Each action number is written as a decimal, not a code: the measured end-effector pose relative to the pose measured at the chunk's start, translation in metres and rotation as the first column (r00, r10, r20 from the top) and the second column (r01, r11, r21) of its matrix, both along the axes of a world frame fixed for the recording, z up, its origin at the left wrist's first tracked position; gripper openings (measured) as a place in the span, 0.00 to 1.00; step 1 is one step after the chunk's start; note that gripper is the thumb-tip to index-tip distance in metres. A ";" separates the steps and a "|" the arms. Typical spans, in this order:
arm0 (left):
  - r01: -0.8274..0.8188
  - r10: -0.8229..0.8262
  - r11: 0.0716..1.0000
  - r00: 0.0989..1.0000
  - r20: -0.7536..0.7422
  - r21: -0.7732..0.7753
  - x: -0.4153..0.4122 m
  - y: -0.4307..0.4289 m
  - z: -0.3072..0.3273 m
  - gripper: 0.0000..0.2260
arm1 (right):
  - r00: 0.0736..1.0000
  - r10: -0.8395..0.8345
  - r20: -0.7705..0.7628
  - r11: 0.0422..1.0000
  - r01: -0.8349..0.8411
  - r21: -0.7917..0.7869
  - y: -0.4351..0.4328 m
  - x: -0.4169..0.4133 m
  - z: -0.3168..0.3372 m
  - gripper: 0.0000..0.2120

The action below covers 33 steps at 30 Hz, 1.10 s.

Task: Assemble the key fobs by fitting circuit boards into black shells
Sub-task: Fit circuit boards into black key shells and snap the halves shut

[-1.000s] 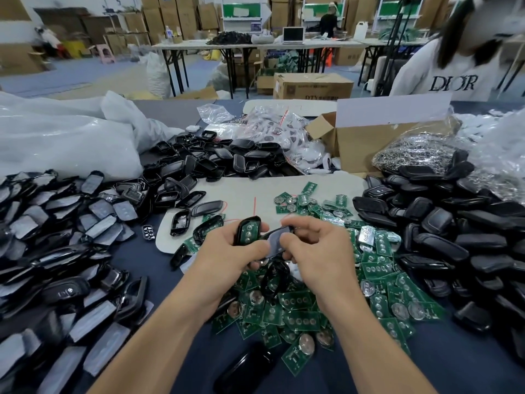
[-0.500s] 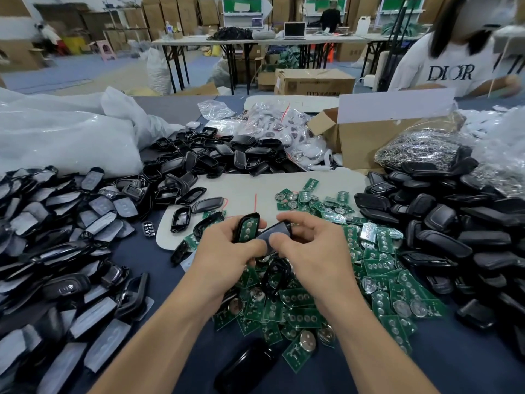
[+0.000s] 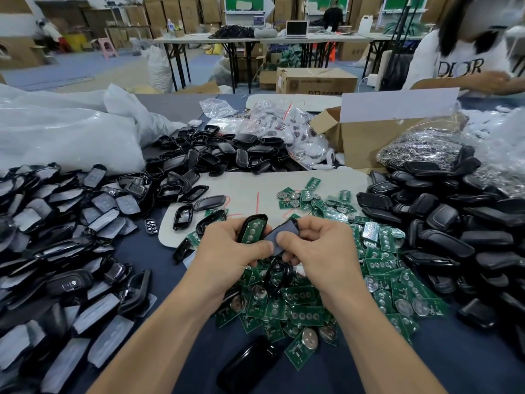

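A black shell (image 3: 254,220) with a circuit board (image 3: 251,231) seated in it is gripped by the curled left hand (image 3: 227,251), its long axis pointing toward the tabletop's far edge. A dark cover (image 3: 279,234) is pinched just to its right by the right hand (image 3: 318,248).

Folding tables (image 3: 196,41); stacked cardboard boxes (image 3: 170,9) behind

table (image 3: 468,365) | black shells (image 3: 443,240) piled left, right | circuit boards (image 3: 298,308) centre | pale sheet (image 3: 255,191)

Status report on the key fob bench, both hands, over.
Left hand grips black shell, circuit board seated inside. Right hand pinches grey cover piece beside it. Nothing in the way; loose boards heaped below.
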<state>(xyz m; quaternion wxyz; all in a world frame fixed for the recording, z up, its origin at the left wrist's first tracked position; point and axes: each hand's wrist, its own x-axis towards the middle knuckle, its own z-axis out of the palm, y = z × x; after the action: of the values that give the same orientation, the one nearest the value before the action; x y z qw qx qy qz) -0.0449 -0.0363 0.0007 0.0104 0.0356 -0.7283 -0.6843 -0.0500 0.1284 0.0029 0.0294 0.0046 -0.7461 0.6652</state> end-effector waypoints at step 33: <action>-0.233 0.220 0.922 0.973 0.077 0.309 0.005 0.008 0.009 0.15 | 0.912 0.341 0.226 0.780 -0.141 -0.609 -0.002 0.000 0.004 0.09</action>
<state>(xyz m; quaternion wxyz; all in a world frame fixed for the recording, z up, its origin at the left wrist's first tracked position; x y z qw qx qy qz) -0.0400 -0.0288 0.0094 0.0687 0.1347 -0.6006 -0.7852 -0.0504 0.1267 0.0065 -0.1802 -0.0173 -0.4946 0.8501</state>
